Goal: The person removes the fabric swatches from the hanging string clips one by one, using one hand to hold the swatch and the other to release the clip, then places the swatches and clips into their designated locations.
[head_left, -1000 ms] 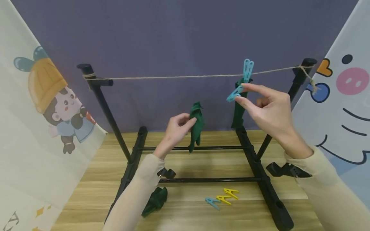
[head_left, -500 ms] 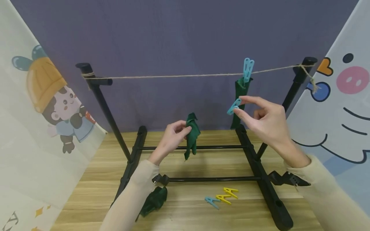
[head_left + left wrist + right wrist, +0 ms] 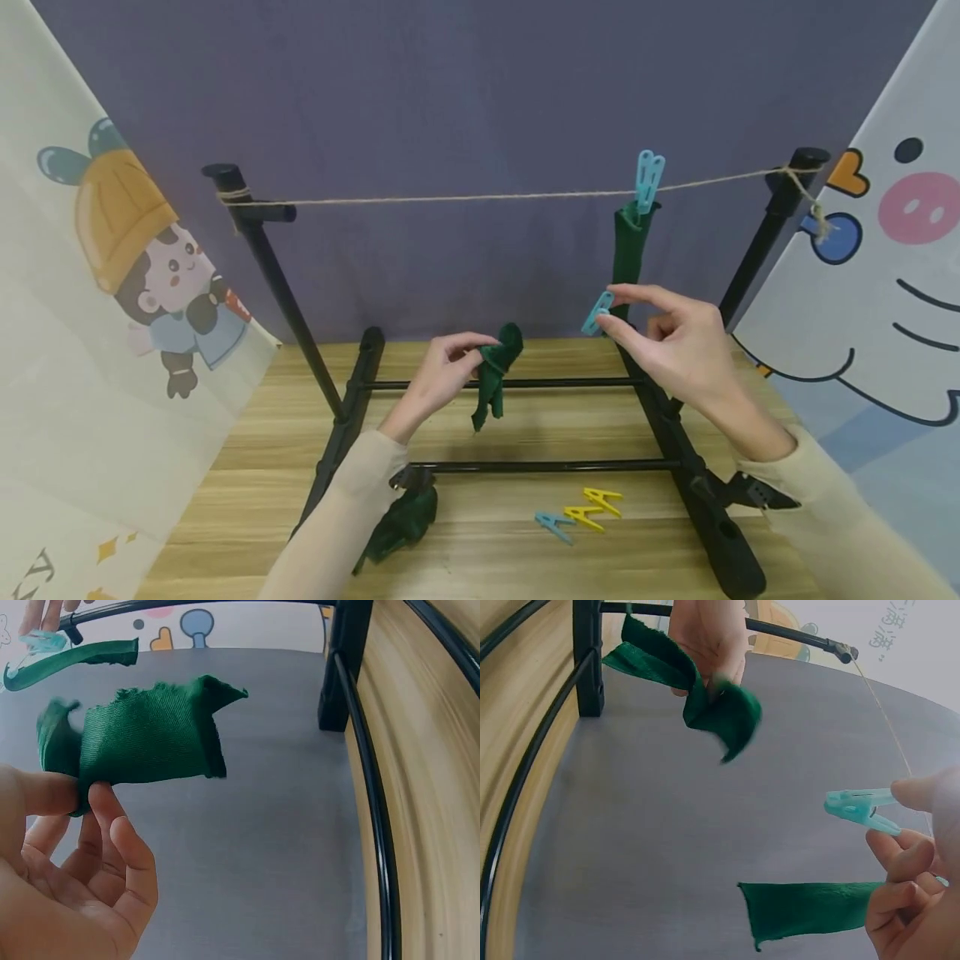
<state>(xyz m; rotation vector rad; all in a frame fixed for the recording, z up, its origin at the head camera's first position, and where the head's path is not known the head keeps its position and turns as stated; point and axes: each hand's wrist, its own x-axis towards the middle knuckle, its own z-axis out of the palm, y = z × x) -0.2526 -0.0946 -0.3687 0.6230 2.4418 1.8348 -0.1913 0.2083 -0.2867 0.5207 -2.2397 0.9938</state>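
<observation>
My left hand (image 3: 442,375) pinches a small green cloth (image 3: 492,379) between thumb and fingers, below the string; in the left wrist view the cloth (image 3: 150,735) spreads out from the fingertips. My right hand (image 3: 675,342) pinches a light blue clothespin (image 3: 597,313) by its handle ends; the right wrist view shows this clothespin (image 3: 859,806) pointing away from the fingers. Just behind that hand, another green cloth (image 3: 632,246) hangs from the twine line (image 3: 450,198) under a blue clothespin (image 3: 648,179). The hanging cloth's lower end is hidden behind the right hand.
A black rack stands on the wooden table, its left post (image 3: 288,308) and right post (image 3: 757,242) carrying the line. Two yellow clothespins (image 3: 585,517) and a blue one (image 3: 555,527) lie in front. A crumpled green cloth (image 3: 405,521) lies by the left forearm, partly covered.
Both hands have come down from near the line, the left with its green cloth and the right with its blue clothespin. The held cloth's top has flopped over. The hanging cloth stays pinned.
</observation>
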